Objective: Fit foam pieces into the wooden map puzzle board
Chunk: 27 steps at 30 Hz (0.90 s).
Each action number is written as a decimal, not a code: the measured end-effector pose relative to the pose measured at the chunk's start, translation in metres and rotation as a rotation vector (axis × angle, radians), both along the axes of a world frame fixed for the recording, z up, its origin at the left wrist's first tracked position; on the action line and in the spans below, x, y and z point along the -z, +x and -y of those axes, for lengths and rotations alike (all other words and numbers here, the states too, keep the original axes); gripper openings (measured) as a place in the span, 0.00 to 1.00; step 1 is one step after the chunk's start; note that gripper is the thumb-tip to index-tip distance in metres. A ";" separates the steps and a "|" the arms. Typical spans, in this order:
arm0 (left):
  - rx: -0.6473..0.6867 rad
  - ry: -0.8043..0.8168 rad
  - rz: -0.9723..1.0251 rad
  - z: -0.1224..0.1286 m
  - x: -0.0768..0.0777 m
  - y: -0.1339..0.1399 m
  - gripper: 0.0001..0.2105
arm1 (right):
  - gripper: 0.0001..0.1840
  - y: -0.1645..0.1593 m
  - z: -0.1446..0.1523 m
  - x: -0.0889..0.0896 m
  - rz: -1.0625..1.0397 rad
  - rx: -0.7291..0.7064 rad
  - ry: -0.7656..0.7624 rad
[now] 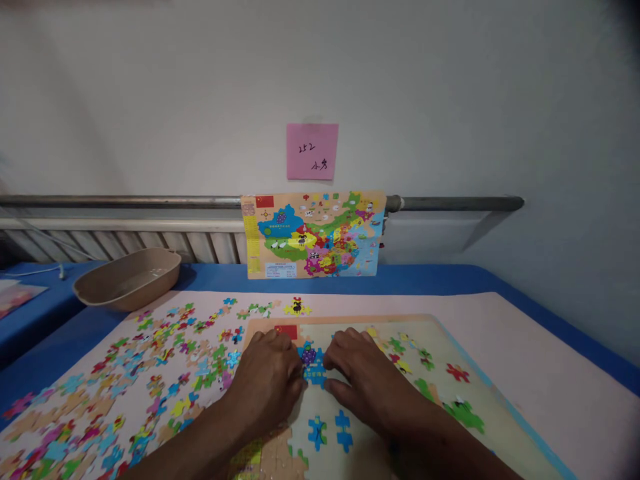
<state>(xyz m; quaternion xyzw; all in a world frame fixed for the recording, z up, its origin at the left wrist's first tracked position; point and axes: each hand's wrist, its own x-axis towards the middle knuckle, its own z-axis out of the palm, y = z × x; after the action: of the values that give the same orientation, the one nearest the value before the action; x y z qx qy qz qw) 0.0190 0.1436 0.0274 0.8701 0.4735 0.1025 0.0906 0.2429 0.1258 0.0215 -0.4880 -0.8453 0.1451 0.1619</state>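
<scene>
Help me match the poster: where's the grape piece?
In the head view, the grape piece lies between the left hand and right hand, below and right of the puzzle flag.

There are two bare hands, one left (270, 370) and one right (363, 377), over one puzzle board (500, 433). Between them lies one blue section bearing one grape bunch (309, 356); nearer sit two blue clusters (317, 433). On the board's right are one red cluster (457, 373) and one large green cluster (465, 415). Beyond its far edge lies one yellow cluster (297, 307). The loose pieces (165, 367) at left number in the dozens, though their crowding prevents an exact count. Farther off: one map sheet (315, 233), one pink note (313, 152), one radiator (200, 247); far left, one basin (130, 283).
</scene>
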 end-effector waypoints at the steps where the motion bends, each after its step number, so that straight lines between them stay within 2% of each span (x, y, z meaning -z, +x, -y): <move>1: -0.001 -0.006 -0.005 0.000 -0.001 0.000 0.02 | 0.13 0.000 0.000 0.000 0.006 0.006 -0.005; 8: 0.026 -0.052 -0.001 0.000 -0.003 0.004 0.05 | 0.13 -0.001 -0.001 0.000 0.016 0.032 -0.030; 16: 0.042 -0.050 0.073 -0.001 0.003 0.004 0.08 | 0.13 -0.002 0.000 0.001 0.020 0.027 -0.024; 27: 0.037 -0.020 0.075 -0.004 0.005 0.001 0.03 | 0.13 -0.003 0.001 0.001 0.016 0.044 -0.043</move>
<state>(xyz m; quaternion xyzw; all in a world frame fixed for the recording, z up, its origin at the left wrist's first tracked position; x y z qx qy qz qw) 0.0199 0.1471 0.0224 0.8732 0.4548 0.1289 0.1188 0.2402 0.1250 0.0210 -0.5111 -0.8323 0.1555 0.1479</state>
